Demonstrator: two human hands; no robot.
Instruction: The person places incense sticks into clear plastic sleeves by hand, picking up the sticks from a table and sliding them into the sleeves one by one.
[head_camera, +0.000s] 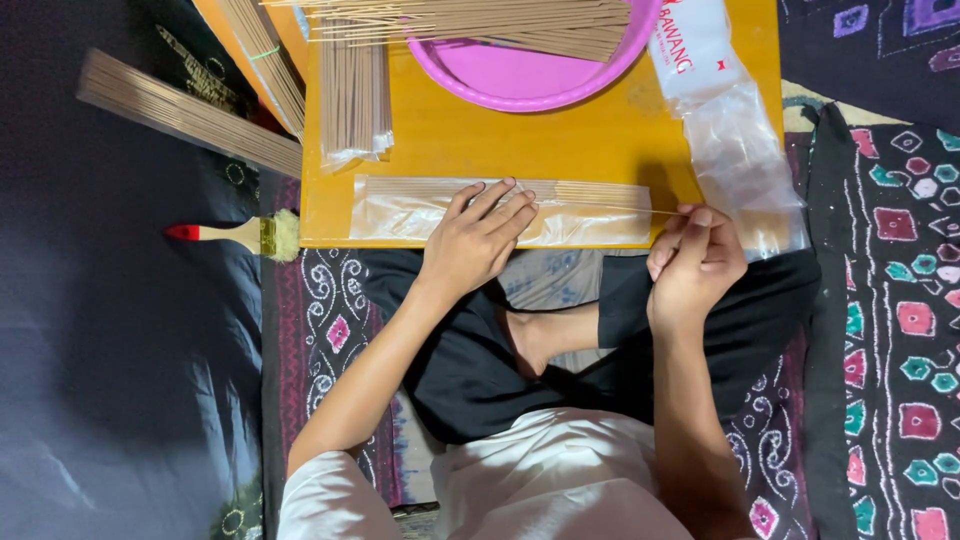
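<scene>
Left hand (478, 238) flat on stick-filled clear sleeve (400, 210); right hand (695, 262) pinches one stick (610, 208).

yellow board (470, 140) | pink basin (530, 75) | stick packets (400, 210) | clear bags (735, 150)

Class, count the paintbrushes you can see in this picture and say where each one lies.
1. The paintbrush lies on the dark cloth left of the yellow board, bristles touching its corner. Others may be hidden.

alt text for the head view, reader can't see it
Seen from above, a seated person's left hand presses a clear sleeve of thin sticks on a yellow board, while the right hand pinches a stick at its open end. A pink basin sits behind.
</scene>
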